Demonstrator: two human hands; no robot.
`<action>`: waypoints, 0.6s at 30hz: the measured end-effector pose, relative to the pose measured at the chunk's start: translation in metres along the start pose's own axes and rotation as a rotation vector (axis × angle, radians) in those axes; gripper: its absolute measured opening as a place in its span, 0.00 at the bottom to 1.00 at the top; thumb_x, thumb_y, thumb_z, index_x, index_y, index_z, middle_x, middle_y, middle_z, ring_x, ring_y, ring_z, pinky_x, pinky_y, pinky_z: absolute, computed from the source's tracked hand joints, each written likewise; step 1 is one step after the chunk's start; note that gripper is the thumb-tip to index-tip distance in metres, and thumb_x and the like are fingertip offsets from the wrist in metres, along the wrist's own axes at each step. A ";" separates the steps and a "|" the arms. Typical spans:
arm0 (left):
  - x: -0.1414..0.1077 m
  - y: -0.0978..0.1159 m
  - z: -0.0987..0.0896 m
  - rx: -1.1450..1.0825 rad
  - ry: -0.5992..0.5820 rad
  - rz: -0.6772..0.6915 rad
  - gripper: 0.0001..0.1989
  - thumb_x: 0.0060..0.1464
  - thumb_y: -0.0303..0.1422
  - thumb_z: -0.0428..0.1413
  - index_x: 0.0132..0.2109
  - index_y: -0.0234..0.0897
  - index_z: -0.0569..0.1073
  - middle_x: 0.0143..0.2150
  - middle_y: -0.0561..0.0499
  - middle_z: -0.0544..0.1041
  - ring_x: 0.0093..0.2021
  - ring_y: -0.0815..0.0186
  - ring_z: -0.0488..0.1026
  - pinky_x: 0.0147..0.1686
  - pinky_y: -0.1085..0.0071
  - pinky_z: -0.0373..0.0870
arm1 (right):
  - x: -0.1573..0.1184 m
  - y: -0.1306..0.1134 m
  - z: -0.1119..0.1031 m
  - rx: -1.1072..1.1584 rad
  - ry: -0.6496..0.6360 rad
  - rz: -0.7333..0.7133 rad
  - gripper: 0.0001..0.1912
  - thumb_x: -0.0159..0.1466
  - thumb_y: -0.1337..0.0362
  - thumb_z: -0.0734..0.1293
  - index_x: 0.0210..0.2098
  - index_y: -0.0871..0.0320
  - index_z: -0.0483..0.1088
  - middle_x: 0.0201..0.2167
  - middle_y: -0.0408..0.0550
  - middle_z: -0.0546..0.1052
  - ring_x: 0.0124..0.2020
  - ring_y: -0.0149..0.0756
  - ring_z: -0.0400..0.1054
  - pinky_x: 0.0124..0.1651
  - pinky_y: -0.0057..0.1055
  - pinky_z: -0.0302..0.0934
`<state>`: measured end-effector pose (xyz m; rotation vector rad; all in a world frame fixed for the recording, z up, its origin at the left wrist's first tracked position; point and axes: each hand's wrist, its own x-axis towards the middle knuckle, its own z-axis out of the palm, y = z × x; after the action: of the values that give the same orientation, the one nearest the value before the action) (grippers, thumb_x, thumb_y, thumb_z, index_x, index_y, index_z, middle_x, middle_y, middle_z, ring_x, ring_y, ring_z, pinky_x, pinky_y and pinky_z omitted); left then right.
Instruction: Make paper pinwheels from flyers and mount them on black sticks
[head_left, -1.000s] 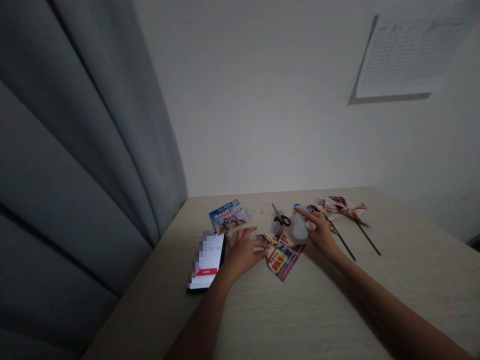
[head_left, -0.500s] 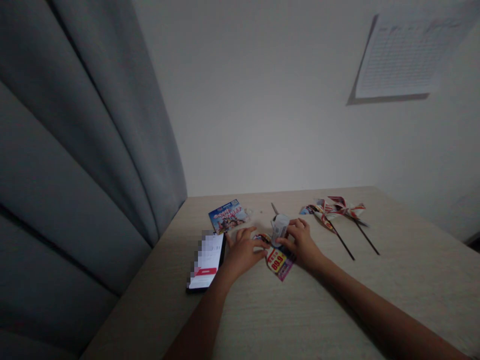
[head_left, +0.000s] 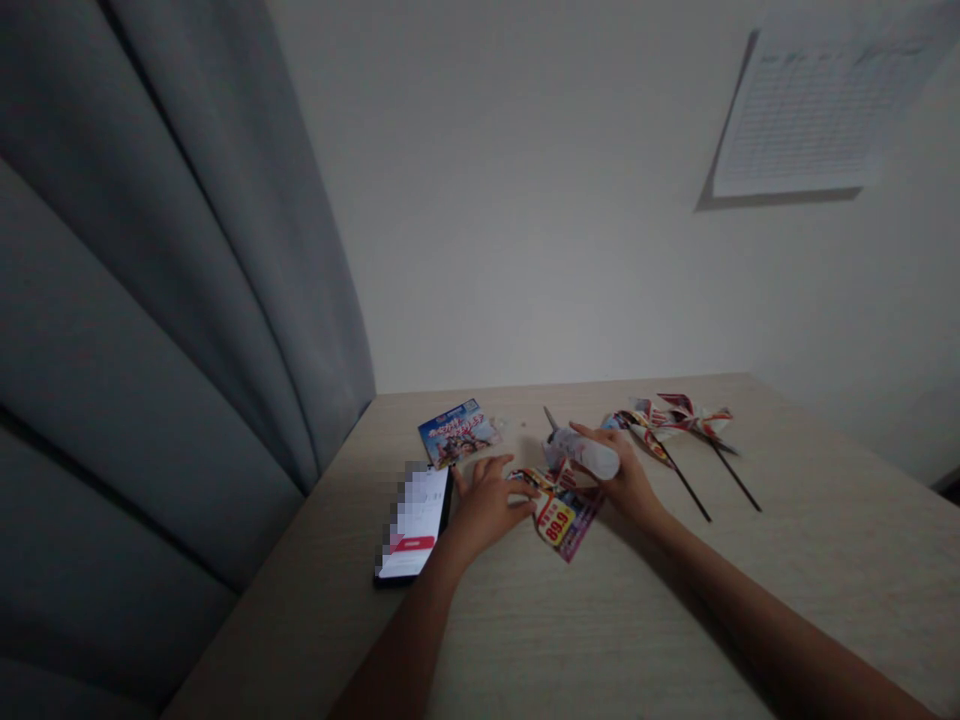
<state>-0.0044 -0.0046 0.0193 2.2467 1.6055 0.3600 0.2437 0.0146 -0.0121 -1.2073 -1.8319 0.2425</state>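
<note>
Left hand (head_left: 487,505) lies open, fingertips on a cut red-and-yellow flyer (head_left: 564,522); right hand (head_left: 626,487) grips a clear plastic bottle (head_left: 589,453), tilted nearly level just above the flyer, mid-tabletop (head_left: 600,620), with paper pinwheels (head_left: 679,420) to the right.

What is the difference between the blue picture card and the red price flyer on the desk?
The blue card is a neat rectangle; the red flyer has ragged edges. The card lies farther back, away from the hands; the flyer touches the left hand. Both are colourful printed paper lying on the desk.
</note>
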 end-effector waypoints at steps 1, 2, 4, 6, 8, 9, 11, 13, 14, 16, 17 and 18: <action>0.000 0.000 0.001 -0.003 0.005 0.001 0.11 0.54 0.42 0.62 0.45 0.62 0.80 0.69 0.54 0.62 0.70 0.48 0.51 0.62 0.28 0.29 | 0.001 0.004 -0.003 0.045 0.008 0.025 0.24 0.65 0.62 0.64 0.60 0.49 0.68 0.49 0.52 0.72 0.51 0.46 0.64 0.56 0.48 0.59; 0.000 -0.001 0.001 -0.005 0.009 0.000 0.11 0.53 0.42 0.62 0.45 0.63 0.80 0.69 0.54 0.61 0.70 0.48 0.51 0.62 0.28 0.29 | 0.002 0.008 -0.006 0.073 0.014 0.044 0.24 0.65 0.63 0.64 0.61 0.48 0.67 0.49 0.51 0.72 0.51 0.46 0.65 0.56 0.48 0.59; 0.000 -0.001 0.001 -0.005 0.011 -0.002 0.11 0.54 0.42 0.62 0.45 0.63 0.80 0.69 0.54 0.61 0.70 0.48 0.51 0.62 0.28 0.29 | 0.005 0.015 -0.012 0.103 0.025 0.079 0.24 0.65 0.63 0.63 0.61 0.48 0.68 0.48 0.51 0.73 0.50 0.45 0.65 0.56 0.47 0.59; 0.000 -0.001 0.001 -0.002 0.007 -0.005 0.11 0.54 0.42 0.62 0.45 0.64 0.80 0.69 0.55 0.62 0.70 0.48 0.51 0.62 0.28 0.30 | 0.006 0.019 -0.016 0.093 0.038 0.107 0.23 0.65 0.62 0.62 0.60 0.49 0.69 0.47 0.51 0.73 0.49 0.45 0.65 0.56 0.47 0.59; -0.001 0.000 0.000 0.003 0.003 -0.004 0.11 0.54 0.43 0.62 0.45 0.64 0.79 0.69 0.55 0.62 0.70 0.48 0.51 0.62 0.28 0.30 | 0.007 0.022 -0.020 0.052 0.055 0.107 0.22 0.67 0.60 0.61 0.59 0.49 0.70 0.47 0.51 0.74 0.51 0.47 0.63 0.58 0.49 0.57; -0.001 0.000 0.000 0.006 0.004 -0.003 0.11 0.53 0.43 0.62 0.45 0.64 0.79 0.68 0.55 0.62 0.70 0.48 0.51 0.62 0.28 0.30 | 0.008 0.022 -0.022 0.020 0.064 0.092 0.21 0.67 0.59 0.61 0.58 0.48 0.71 0.47 0.51 0.74 0.52 0.47 0.62 0.58 0.49 0.56; -0.001 0.000 0.000 0.011 0.011 0.002 0.11 0.53 0.43 0.62 0.45 0.65 0.79 0.68 0.54 0.63 0.70 0.49 0.51 0.62 0.28 0.30 | 0.008 0.023 -0.025 -0.067 0.077 0.043 0.19 0.68 0.58 0.61 0.57 0.47 0.73 0.47 0.50 0.76 0.53 0.48 0.61 0.59 0.50 0.55; -0.001 0.000 0.000 0.016 0.019 0.013 0.11 0.54 0.43 0.62 0.45 0.64 0.79 0.68 0.54 0.63 0.70 0.49 0.51 0.62 0.28 0.30 | 0.009 0.024 -0.027 -0.176 0.081 -0.005 0.18 0.69 0.57 0.62 0.56 0.45 0.73 0.46 0.49 0.77 0.54 0.49 0.61 0.58 0.50 0.54; -0.001 0.000 0.000 0.017 0.021 0.018 0.11 0.54 0.43 0.62 0.45 0.64 0.79 0.68 0.53 0.63 0.70 0.49 0.51 0.61 0.28 0.30 | 0.009 0.023 -0.028 -0.234 0.081 -0.024 0.18 0.69 0.57 0.62 0.56 0.45 0.73 0.46 0.49 0.77 0.54 0.49 0.61 0.58 0.49 0.54; 0.000 -0.001 0.001 0.017 0.018 0.022 0.11 0.53 0.43 0.62 0.45 0.63 0.79 0.68 0.53 0.62 0.70 0.49 0.51 0.61 0.27 0.30 | 0.010 0.022 -0.029 -0.348 0.076 -0.056 0.17 0.69 0.58 0.63 0.56 0.43 0.73 0.44 0.49 0.78 0.54 0.49 0.60 0.57 0.49 0.53; 0.000 -0.001 0.001 0.015 0.016 0.022 0.11 0.53 0.43 0.62 0.45 0.63 0.79 0.68 0.53 0.62 0.70 0.48 0.51 0.61 0.27 0.30 | 0.009 0.022 -0.030 -0.400 0.072 -0.068 0.17 0.69 0.59 0.63 0.56 0.43 0.73 0.44 0.48 0.78 0.55 0.50 0.60 0.57 0.49 0.52; 0.000 -0.001 0.001 0.013 0.016 0.020 0.11 0.53 0.42 0.62 0.45 0.63 0.80 0.68 0.53 0.62 0.70 0.48 0.51 0.61 0.27 0.30 | 0.009 0.021 -0.031 -0.448 0.068 -0.078 0.17 0.69 0.60 0.64 0.56 0.42 0.73 0.44 0.48 0.78 0.55 0.50 0.60 0.56 0.49 0.52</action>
<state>-0.0051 -0.0044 0.0181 2.2771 1.5989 0.3752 0.2793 0.0234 -0.0013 -1.4188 -1.9266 -0.2654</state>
